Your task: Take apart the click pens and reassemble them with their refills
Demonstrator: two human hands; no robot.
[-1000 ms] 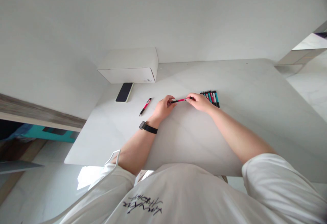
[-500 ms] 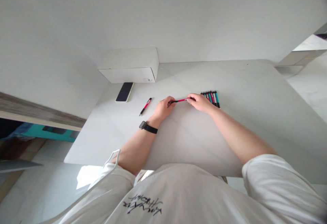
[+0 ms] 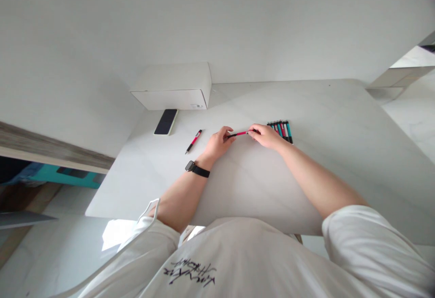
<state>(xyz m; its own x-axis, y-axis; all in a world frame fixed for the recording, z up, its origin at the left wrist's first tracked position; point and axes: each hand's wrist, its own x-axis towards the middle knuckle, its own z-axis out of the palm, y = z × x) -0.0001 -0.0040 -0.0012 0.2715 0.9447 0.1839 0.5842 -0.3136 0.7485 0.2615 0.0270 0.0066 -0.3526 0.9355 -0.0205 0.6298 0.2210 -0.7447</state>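
Observation:
A red and black pen [image 3: 242, 133] stretches level between my two hands, just over the table. My left hand [image 3: 218, 144] has its fingers closed around the black grip end, and the tip there is hidden. At the other end my right hand [image 3: 267, 136] pinches the pen between thumb and fingers. A second red and black pen [image 3: 193, 141] lies slantwise on the table, left of my left hand. Just beyond my right hand is a row of several pens [image 3: 280, 129] in teal, red and white with black ends, partly covered by that hand.
A white box [image 3: 173, 98] stands against the wall at the back left of the white table [image 3: 258, 185]. In front of it lies a phone [image 3: 166, 122] with a dark screen. A black watch [image 3: 197, 169] is on my left wrist.
The fingers of my left hand have loosened and lifted slightly at the grip end of the pen. My right hand keeps its hold in the same place.

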